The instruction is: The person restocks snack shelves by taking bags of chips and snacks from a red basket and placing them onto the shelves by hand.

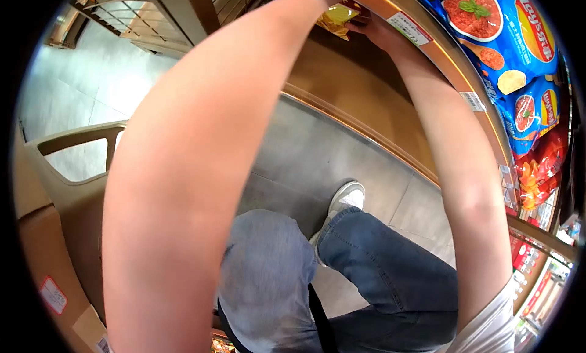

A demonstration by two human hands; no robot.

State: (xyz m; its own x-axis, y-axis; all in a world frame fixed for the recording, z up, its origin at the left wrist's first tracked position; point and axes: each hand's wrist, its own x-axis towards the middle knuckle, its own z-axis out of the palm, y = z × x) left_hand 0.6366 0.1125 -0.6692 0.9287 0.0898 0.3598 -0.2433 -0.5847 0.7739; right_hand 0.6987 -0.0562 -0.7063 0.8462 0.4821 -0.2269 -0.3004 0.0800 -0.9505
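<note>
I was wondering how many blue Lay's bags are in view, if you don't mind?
2: the upper bag at the top right of the picture, the lower bag just below it. More may be hidden behind.

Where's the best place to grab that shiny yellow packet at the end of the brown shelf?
I'd pinch the yellow packet by its crinkled loose end, coming in over the bare part of the brown shelf. That end looks thin and soft enough to pinch, and nothing stands in front of it; the left arm hides part of the other end.
</note>
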